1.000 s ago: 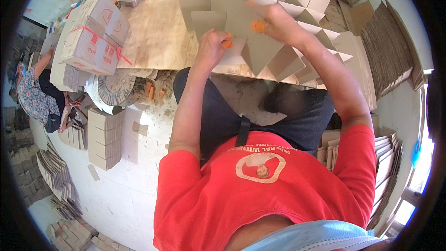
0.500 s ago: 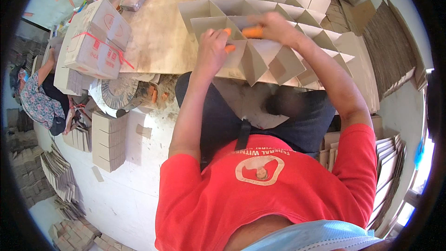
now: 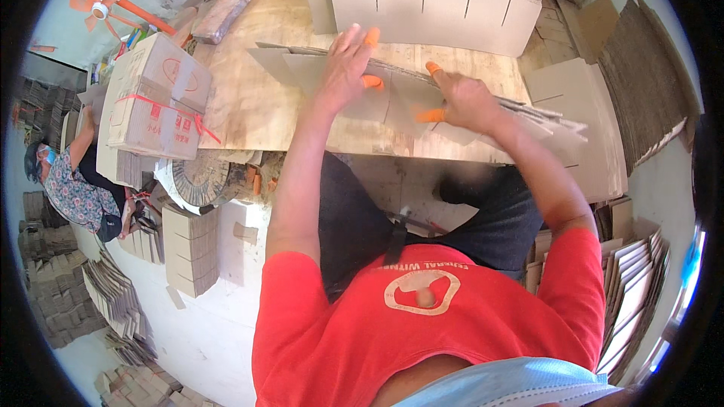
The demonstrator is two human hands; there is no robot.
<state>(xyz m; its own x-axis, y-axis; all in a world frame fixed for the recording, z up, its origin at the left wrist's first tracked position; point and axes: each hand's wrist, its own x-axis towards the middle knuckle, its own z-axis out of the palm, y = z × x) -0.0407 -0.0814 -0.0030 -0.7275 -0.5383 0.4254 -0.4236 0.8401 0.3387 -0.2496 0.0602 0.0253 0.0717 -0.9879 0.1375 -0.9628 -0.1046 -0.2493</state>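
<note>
A cardboard divider (image 3: 400, 104), its strips folded nearly flat together, stands slantwise on the wooden worktable in front of me. My left hand (image 3: 347, 74) grips its upper edge left of the middle, thumb on the near side and fingers over the far side. Farther right, my right hand (image 3: 469, 102) straddles the same edge in a like grip. Orange finger covers sit on the thumb and a finger of each hand. Behind the divider stands a row of slotted cardboard sheets (image 3: 434, 11).
The wooden worktable (image 3: 256, 22) carries a taped carton (image 3: 158, 94) and a wrapped bundle (image 3: 222, 15) at left. Flat cardboard stacks (image 3: 581, 120) lean at right. An orange fan (image 3: 99, 9) stands far left. A co-worker (image 3: 79, 181) sits at left beside cardboard piles.
The open grid of the divider has collapsed into a narrow folded bundle between my hands. My right hand has moved down and slightly right.
</note>
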